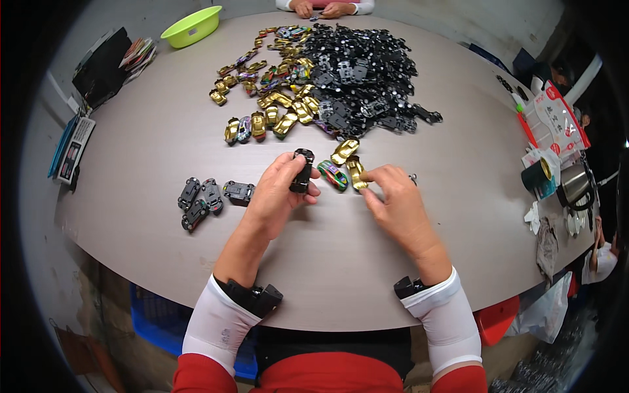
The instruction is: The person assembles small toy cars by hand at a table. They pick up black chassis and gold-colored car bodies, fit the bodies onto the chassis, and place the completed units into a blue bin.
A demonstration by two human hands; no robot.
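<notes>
White sleeves run up to our two hands over the big grey round table (151, 150). Beyond them sits a heap of black toy car chassis (367, 85), with a spread of gold and painted car shells (275, 85) on its left and a lime green bowl (191, 27) at the far edge. Three assembled chassis (209, 196) lie to our left. Our left hand (278, 196) grips a black chassis (302, 170) lifted just off the table; our right hand (393, 203) pinches a gold shell (356, 173) lying beside a green painted shell (333, 175).
</notes>
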